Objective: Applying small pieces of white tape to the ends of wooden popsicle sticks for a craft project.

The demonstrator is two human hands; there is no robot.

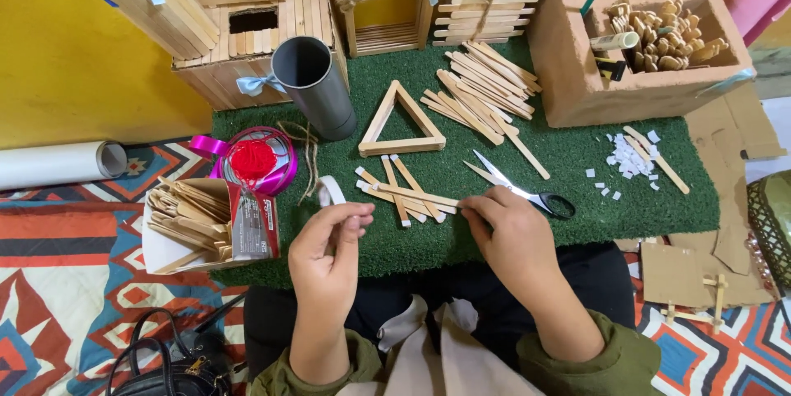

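Note:
My left hand is raised over the near edge of the green mat, fingers curled around a white tape roll that sticks out above them. My right hand rests on the mat, its fingertips pressing the end of a flat wooden stick in a small crossed cluster of craft sticks. A finished stick triangle lies just beyond the cluster. Open scissors with black handles lie right beside my right hand.
A grey tube leans near stick-built houses. A loose stick pile, a brick-coloured block holding wooden pieces, white scraps, a red-and-purple ribbon spool, a stick-filled box, a black bag and cardboard bits surround the mat.

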